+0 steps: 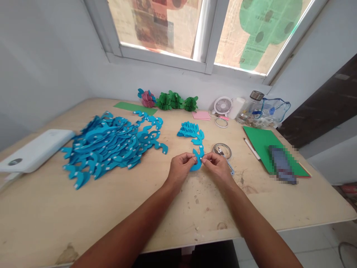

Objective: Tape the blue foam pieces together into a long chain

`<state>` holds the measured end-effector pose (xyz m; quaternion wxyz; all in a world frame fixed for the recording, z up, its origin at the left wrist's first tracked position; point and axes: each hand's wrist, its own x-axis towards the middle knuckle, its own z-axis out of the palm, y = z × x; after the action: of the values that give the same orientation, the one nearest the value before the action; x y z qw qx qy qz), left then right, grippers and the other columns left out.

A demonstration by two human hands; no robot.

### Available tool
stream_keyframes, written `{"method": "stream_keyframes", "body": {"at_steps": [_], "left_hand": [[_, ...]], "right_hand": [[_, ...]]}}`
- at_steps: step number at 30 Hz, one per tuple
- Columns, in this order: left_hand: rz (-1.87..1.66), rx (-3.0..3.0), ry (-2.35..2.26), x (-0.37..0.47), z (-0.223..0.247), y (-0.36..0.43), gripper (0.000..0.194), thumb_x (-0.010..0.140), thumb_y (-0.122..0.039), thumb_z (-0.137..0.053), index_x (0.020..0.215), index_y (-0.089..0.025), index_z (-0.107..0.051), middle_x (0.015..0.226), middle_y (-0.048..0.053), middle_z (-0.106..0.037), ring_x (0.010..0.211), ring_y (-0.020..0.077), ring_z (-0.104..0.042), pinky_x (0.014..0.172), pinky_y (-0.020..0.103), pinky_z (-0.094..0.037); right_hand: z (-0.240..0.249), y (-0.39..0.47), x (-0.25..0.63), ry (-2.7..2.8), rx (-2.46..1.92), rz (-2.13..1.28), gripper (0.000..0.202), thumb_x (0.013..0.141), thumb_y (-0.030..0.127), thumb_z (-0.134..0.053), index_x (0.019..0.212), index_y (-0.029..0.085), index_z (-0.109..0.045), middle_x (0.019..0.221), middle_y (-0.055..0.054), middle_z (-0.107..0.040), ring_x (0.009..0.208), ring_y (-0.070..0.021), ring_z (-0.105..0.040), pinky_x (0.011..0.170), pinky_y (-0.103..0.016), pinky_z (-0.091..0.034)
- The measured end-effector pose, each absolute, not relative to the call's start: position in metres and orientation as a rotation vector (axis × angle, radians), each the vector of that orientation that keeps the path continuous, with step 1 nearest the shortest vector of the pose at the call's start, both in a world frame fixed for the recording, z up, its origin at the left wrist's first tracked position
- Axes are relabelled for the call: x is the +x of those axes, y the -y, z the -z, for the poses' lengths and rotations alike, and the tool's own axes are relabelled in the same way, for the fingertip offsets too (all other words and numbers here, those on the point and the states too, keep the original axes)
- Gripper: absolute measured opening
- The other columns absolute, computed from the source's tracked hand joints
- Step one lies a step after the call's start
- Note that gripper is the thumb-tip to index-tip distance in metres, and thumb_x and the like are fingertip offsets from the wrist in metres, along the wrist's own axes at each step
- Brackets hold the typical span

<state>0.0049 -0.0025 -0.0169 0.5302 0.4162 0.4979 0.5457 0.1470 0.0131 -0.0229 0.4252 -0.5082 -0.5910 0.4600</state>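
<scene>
Centre of frame: curved blue paper piece (196,166), white patches along its chain, pinched at left edge by left hand (182,165); right hand (219,167) closed fingertip to thumb at right edge. Tape roll (230,150) close beside right hand, crowding it. Blue paper pile (111,141) heaped left of centre; white power bank (39,149) far left. Green sheets (256,141) at right, partly covered. Print on window covering (178,29), top, too small to be read.

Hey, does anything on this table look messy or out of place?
Mostly tidy. The big heap of blue paper pieces at the left looks loosely tangled, unlike the small neat row beyond the hands. Nothing looks spilled.
</scene>
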Motion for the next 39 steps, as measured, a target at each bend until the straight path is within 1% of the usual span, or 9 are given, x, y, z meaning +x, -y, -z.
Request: {"method": "stream_keyframes", "body": {"at_steps": [6,15,22,28,39], "left_hand": [[-1.316,1.026,-1.189,0.0043,0.0180,0.0014,0.009,0.064,-0.023,-0.062,0.066,-0.015,-0.065,0.066,0.001,-0.065,0.064,0.0128,-0.057,0.064,0.023,-0.044],[-1.292,1.076,-1.197,0.0034,0.0182,0.0016,0.012,0.066,-0.022,-0.062,0.072,-0.014,-0.067,0.073,0.002,-0.067,0.069,0.0145,-0.059,0.066,0.024,-0.044],[-1.309,1.048,-1.177,0.0044,0.0175,0.0037,0.015,0.061,-0.021,-0.065,0.074,-0.014,-0.069,0.075,0.003,-0.069,0.072,0.0158,-0.061,0.069,0.025,-0.046],[-1.314,1.007,-1.167,0.0056,0.0214,0.0029,0.018,0.060,-0.019,-0.066,0.077,-0.013,-0.069,0.078,0.004,-0.070,0.076,0.0165,-0.063,0.073,0.026,-0.047],[-1.381,1.039,-1.170,0.0079,0.0202,0.0037,0.017,0.061,-0.016,-0.064,0.078,-0.014,-0.067,0.073,0.003,-0.069,0.069,0.0145,-0.063,0.065,0.025,-0.049]], "right_hand": [[0.0217,-0.0117,0.1467,1.592,-1.261,-1.087,0.013,0.071,0.031,-0.060,0.068,0.018,-0.060,0.062,0.000,-0.057,0.054,-0.0112,-0.048,0.048,-0.022,-0.035],[0.0238,-0.0119,0.1462,1.639,-1.266,-1.042,0.012,0.071,0.028,-0.059,0.065,0.017,-0.059,0.058,0.002,-0.054,0.050,-0.0091,-0.042,0.047,-0.022,-0.032],[0.0255,-0.0117,0.1450,1.642,-1.273,-1.032,0.012,0.071,0.028,-0.058,0.066,0.017,-0.059,0.056,0.003,-0.050,0.048,-0.0082,-0.039,0.045,-0.021,-0.030],[0.0254,-0.0116,0.1443,1.656,-1.291,-0.990,0.011,0.070,0.027,-0.058,0.065,0.017,-0.058,0.055,0.003,-0.051,0.048,-0.0083,-0.040,0.046,-0.021,-0.031],[0.0242,-0.0110,0.1428,1.680,-1.344,-0.920,0.009,0.067,0.024,-0.055,0.062,0.017,-0.056,0.053,0.003,-0.051,0.047,-0.0087,-0.042,0.046,-0.020,-0.032]]}}
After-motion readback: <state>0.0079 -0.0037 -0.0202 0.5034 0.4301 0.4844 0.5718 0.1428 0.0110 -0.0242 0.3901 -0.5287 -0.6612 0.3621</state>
